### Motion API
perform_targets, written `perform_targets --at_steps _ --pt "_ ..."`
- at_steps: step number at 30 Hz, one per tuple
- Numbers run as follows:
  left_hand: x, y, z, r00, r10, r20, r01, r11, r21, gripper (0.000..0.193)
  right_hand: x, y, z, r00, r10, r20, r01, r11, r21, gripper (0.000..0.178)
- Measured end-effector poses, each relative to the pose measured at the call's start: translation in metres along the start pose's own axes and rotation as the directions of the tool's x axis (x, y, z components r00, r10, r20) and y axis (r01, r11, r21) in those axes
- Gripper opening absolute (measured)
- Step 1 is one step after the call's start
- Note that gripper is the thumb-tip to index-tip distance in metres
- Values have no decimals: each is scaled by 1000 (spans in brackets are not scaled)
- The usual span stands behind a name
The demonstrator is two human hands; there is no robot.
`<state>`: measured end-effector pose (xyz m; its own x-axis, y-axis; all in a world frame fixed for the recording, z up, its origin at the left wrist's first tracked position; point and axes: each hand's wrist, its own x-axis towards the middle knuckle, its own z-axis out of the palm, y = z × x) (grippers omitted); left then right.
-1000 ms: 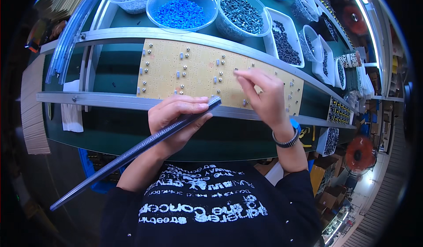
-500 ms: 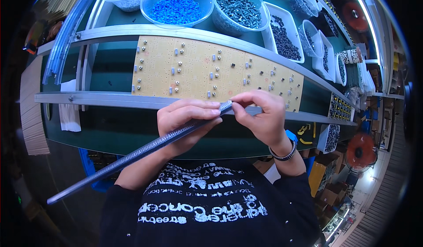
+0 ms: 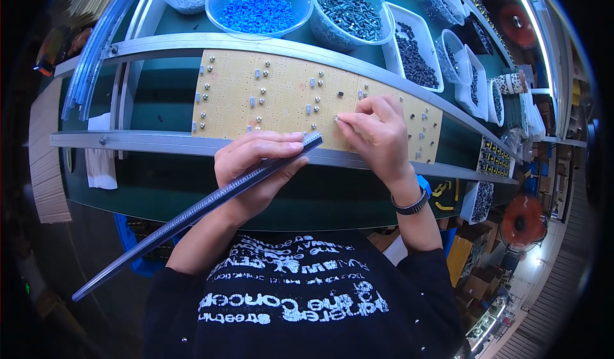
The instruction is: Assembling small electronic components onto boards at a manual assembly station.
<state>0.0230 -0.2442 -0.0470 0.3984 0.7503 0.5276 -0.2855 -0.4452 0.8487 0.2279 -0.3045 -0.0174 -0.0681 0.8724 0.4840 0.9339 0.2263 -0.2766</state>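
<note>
My left hand [image 3: 259,167] is closed round the upper end of a long clear plastic component tube [image 3: 185,219], which slants down to the lower left and holds a row of small parts. Over the tan circuit board panel [image 3: 230,90], my right hand [image 3: 378,132] pinches a tiny shiny electronic component [image 3: 337,119] between thumb and forefinger. Whether the component touches the board I cannot tell. Small silver and grey-blue components stand in rows on the panel, with a few black ones toward its right part.
Two metal rails [image 3: 173,143] run along the panel's long edges. Behind stand a bowl of blue parts [image 3: 259,13], a bowl of dark parts [image 3: 348,13] and a white tray of black parts [image 3: 416,58]. More clear tubes [image 3: 96,58] lean at the left. Yellow-handled pliers [image 3: 442,196] lie at the right.
My right hand has moved from the tube's end up over the panel, carrying a small component. My left hand and the tube have shifted slightly left.
</note>
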Motion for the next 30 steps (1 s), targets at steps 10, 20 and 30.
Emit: perform_targets --at_steps 10,20,30 --pt "9 24 1 991 -76 112 62 990 125 20 -4 -34 -13 875 344 340 -479 715 509 12" --pt "0 16 4 980 -58 189 67 997 -41 21 -21 -24 -21 653 271 708 -672 -223 706 16" --pt "-10 8 7 994 24 106 -18 998 -60 22 -18 -44 -20 975 213 63 -221 949 223 13"
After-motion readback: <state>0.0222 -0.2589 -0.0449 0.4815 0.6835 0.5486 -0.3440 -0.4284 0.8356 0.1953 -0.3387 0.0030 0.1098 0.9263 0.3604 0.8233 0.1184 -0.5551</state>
